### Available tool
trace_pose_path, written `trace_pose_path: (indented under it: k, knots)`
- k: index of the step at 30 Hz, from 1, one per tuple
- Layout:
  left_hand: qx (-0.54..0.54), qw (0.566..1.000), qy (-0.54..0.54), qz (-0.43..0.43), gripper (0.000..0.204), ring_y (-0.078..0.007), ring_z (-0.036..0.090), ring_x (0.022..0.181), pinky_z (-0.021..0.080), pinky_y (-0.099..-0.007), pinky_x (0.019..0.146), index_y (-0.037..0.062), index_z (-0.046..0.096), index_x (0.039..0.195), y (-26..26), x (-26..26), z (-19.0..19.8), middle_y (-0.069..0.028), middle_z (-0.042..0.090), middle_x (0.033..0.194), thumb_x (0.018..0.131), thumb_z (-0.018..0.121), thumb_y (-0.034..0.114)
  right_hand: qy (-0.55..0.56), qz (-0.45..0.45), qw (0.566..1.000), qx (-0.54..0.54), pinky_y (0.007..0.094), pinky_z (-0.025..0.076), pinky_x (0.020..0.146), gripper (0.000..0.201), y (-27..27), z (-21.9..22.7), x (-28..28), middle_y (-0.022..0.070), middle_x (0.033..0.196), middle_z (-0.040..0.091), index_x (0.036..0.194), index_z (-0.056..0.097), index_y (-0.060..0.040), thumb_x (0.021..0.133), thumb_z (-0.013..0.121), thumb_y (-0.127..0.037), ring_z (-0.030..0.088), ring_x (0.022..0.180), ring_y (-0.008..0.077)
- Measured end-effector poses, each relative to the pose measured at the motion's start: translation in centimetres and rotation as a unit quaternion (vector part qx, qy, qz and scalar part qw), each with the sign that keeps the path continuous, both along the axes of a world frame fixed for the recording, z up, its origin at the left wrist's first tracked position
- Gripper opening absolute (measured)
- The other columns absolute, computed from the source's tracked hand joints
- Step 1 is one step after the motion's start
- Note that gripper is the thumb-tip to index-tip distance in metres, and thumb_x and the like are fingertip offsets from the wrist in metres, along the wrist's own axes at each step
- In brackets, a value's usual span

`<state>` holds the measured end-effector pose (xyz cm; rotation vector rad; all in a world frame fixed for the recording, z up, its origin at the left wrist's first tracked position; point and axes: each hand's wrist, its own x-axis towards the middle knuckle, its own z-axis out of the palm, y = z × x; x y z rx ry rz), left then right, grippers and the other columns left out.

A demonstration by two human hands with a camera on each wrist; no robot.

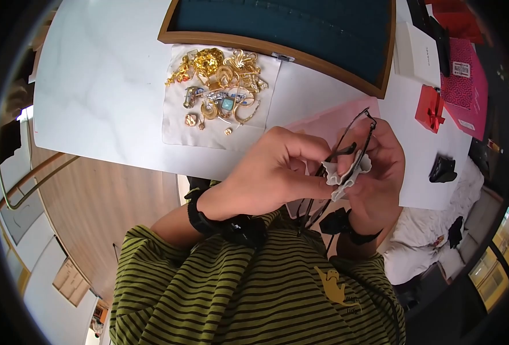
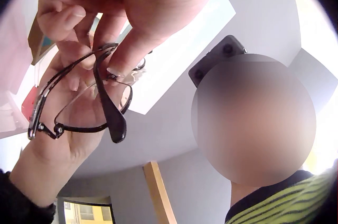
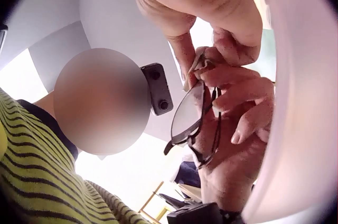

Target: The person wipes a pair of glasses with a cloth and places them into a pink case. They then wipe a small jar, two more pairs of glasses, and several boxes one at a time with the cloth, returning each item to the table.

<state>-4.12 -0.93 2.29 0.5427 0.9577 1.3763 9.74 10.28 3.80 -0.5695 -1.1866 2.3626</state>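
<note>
Dark-framed eyeglasses (image 1: 362,148) are held between both hands, close in front of the striped shirt. The left hand (image 1: 266,175) pinches the frame with thumb and fingers. A small crumpled pale grey cloth (image 1: 343,190) lies folded around part of one lens, and the right hand (image 1: 383,164) grips it there with curled fingers. In the left wrist view the eyeglasses (image 2: 114,113) hang with a dark temple arm pointing down. From the right wrist, one lens of the eyeglasses (image 3: 187,114) shows below the fingers, with the cloth partly hidden.
Gold and coloured jewellery (image 1: 224,72) lies on a pale cloth (image 1: 179,129) on the white table (image 1: 93,86). Behind stands a wooden case (image 1: 231,39) with dark lining. To the right are a red box (image 1: 428,109), a pink bag (image 1: 473,86) and a small black item (image 1: 442,169).
</note>
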Motion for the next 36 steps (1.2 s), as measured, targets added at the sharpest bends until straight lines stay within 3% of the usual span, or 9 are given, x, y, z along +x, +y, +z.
trace_pose_path:
  k: [1, 4, 10, 12, 17, 25, 28, 31, 36]
  knots:
    - [0.001, 1.000, 0.011, -0.008, 0.009, -0.0008, 0.039, 0.057, 0.030, -0.0206, 0.050, -0.0021, 0.064, 0.078, -0.1, 0.0, -0.1, 0.0050, 0.048, 0.063, 0.074, 0.070, 0.002, 0.002, 0.000, 1.000, 0.000, 0.0271, 0.052, 0.073, 0.068, 0.0, 0.0, -0.1, 0.0113, 0.091, 0.064, 0.119, 0.049, 0.0051, 0.058, 0.079, 0.009, 0.063, 0.081, 0.0167]
    - [-0.053, 0.996, -0.035, -0.058, 0.032, -0.0053, 0.055, 0.086, 0.044, -0.0226, 0.076, -0.0068, 0.065, 0.101, -0.3, 0.1, -0.6, -0.0052, 0.064, 0.099, 0.070, 0.068, -0.010, -0.002, -0.006, 1.000, 0.012, 0.0272, 0.051, 0.074, 0.070, -0.3, 0.2, -0.3, 0.0111, 0.091, 0.065, 0.119, 0.049, 0.0050, 0.058, 0.081, 0.006, 0.063, 0.082, 0.0158]
    - [-0.058, 0.996, -0.016, -0.067, 0.025, -0.0033, 0.053, 0.080, 0.043, -0.0212, 0.071, -0.0050, 0.066, 0.098, -0.2, 0.1, -0.7, -0.0005, 0.064, 0.089, 0.073, 0.069, -0.008, -0.032, -0.040, 0.998, 0.048, 0.0242, 0.048, 0.077, 0.064, -1.0, 0.0, -0.4, 0.0111, 0.092, 0.066, 0.118, 0.049, 0.0051, 0.062, 0.079, 0.005, 0.062, 0.084, 0.0141]
    - [-0.059, 0.996, -0.028, -0.064, 0.020, -0.0020, 0.050, 0.075, 0.042, -0.0213, 0.066, -0.0041, 0.067, 0.094, 0.1, 0.3, 0.0, 0.0018, 0.063, 0.084, 0.075, 0.070, -0.005, -0.037, -0.061, 0.996, 0.054, 0.0215, 0.045, 0.074, 0.049, -1.0, 0.0, -0.5, 0.0082, 0.090, 0.065, 0.117, 0.050, 0.0055, 0.074, 0.073, 0.001, 0.060, 0.081, 0.0112]
    - [-0.056, 0.995, 0.024, -0.084, 0.015, -0.0022, 0.049, 0.071, 0.041, -0.0201, 0.063, -0.0026, 0.067, 0.090, 0.5, -0.1, 0.8, 0.0028, 0.062, 0.079, 0.075, 0.071, -0.004, -0.074, -0.117, 0.990, 0.036, 0.0197, 0.043, 0.071, 0.028, -1.1, 0.1, -0.3, 0.0041, 0.083, 0.062, 0.113, 0.052, 0.0066, 0.087, 0.060, -0.003, 0.056, 0.076, 0.0078]
    - [-0.027, 0.996, -0.084, -0.033, 0.015, -0.0016, 0.052, 0.070, 0.041, -0.0186, 0.061, -0.0021, 0.067, 0.090, 0.4, -0.5, 0.8, 0.0032, 0.062, 0.078, 0.076, 0.071, -0.005, -0.067, -0.090, 0.987, 0.112, 0.0204, 0.045, 0.070, 0.026, -1.5, 0.7, -1.7, 0.0044, 0.081, 0.061, 0.112, 0.053, 0.0074, 0.088, 0.058, -0.002, 0.056, 0.072, 0.0076]
    - [-0.068, 0.990, -0.117, -0.030, 0.017, -0.0015, 0.052, 0.070, 0.041, -0.0185, 0.062, -0.0022, 0.066, 0.091, 0.6, -0.3, 1.2, 0.0031, 0.062, 0.078, 0.075, 0.072, -0.004, -0.042, -0.107, 0.983, 0.142, 0.0213, 0.045, 0.069, 0.026, -1.7, 0.6, -1.8, 0.0053, 0.081, 0.061, 0.112, 0.053, 0.0077, 0.088, 0.058, -0.002, 0.056, 0.070, 0.0080]
    - [-0.055, 0.994, -0.070, -0.061, 0.017, -0.0009, 0.051, 0.069, 0.040, -0.0180, 0.060, -0.0028, 0.066, 0.091, 0.6, -0.1, 0.8, 0.0040, 0.061, 0.076, 0.075, 0.072, -0.003, -0.069, -0.181, 0.978, 0.076, 0.0221, 0.046, 0.071, 0.028, -1.9, 0.5, -1.4, 0.0057, 0.081, 0.061, 0.114, 0.052, 0.0082, 0.088, 0.058, -0.001, 0.057, 0.071, 0.0088]
    - [-0.023, 0.992, -0.104, -0.060, 0.015, 0.0004, 0.042, 0.064, 0.031, -0.0178, 0.056, -0.0014, 0.066, 0.087, 0.5, -0.6, 1.5, 0.0072, 0.054, 0.071, 0.074, 0.074, 0.000, -0.019, -0.108, 0.988, 0.104, 0.0235, 0.047, 0.069, 0.032, -1.5, 0.8, -0.9, 0.0076, 0.082, 0.063, 0.116, 0.049, 0.0083, 0.088, 0.059, -0.004, 0.059, 0.074, 0.0106]
